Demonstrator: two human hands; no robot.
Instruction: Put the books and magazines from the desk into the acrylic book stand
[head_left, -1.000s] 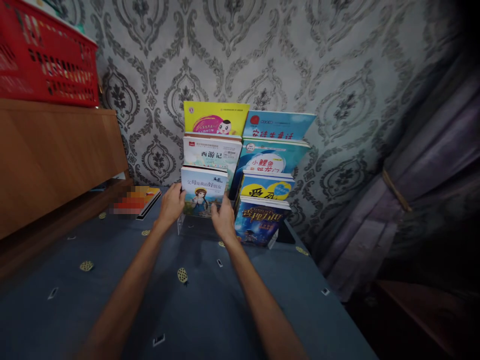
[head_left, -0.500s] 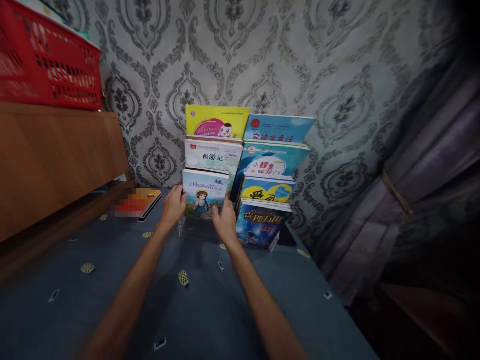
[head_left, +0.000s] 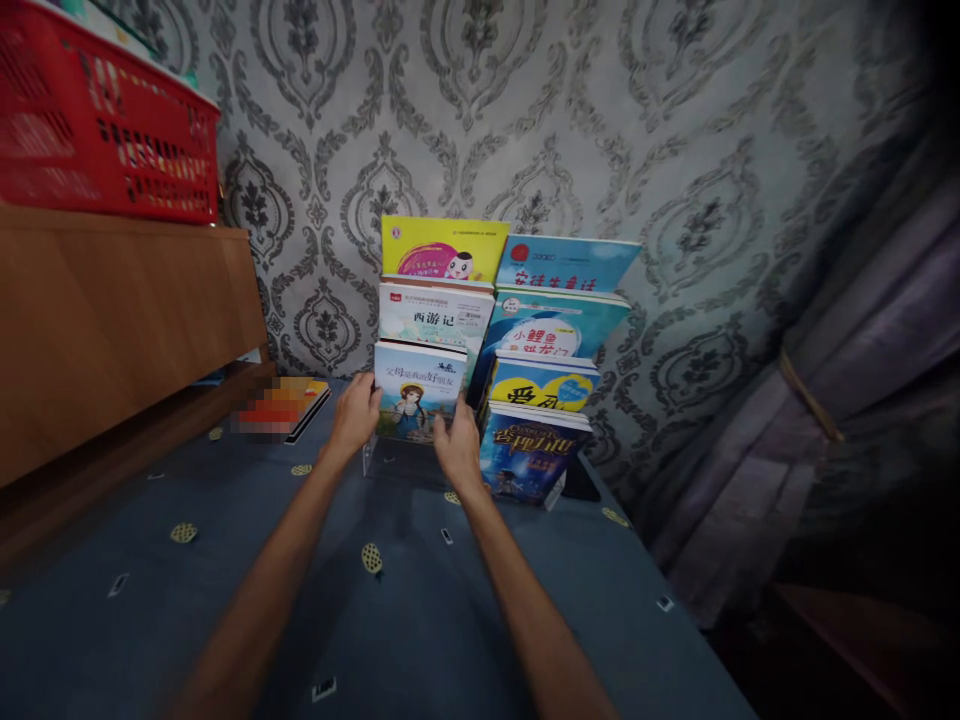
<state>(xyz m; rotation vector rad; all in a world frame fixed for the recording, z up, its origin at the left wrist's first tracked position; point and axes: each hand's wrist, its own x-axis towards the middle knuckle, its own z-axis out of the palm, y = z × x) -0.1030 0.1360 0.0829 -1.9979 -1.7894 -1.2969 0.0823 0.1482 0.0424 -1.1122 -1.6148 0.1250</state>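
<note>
Both my hands grip the sides of a paperback book with a girl in a yellow hat on its cover. My left hand is closed on its left edge, fingers partly behind it. My right hand holds its lower right side, thumb on the cover. The book stands upright in the front left of a clear tiered stand. Behind it rise a white book and a yellow book. To the right, a dark blue book stands before a yellow-and-blue book and taller blue books.
Orange-covered books, partly blurred, lie flat at the left by a wooden cabinet. A red basket sits on that cabinet. The patterned wall is behind the stand, and a tied curtain hangs at the right.
The whole view has shifted slightly, so everything appears a little further right. Both hands keep their hold on the girl-cover book, which stays in the same spot of the stand.
</note>
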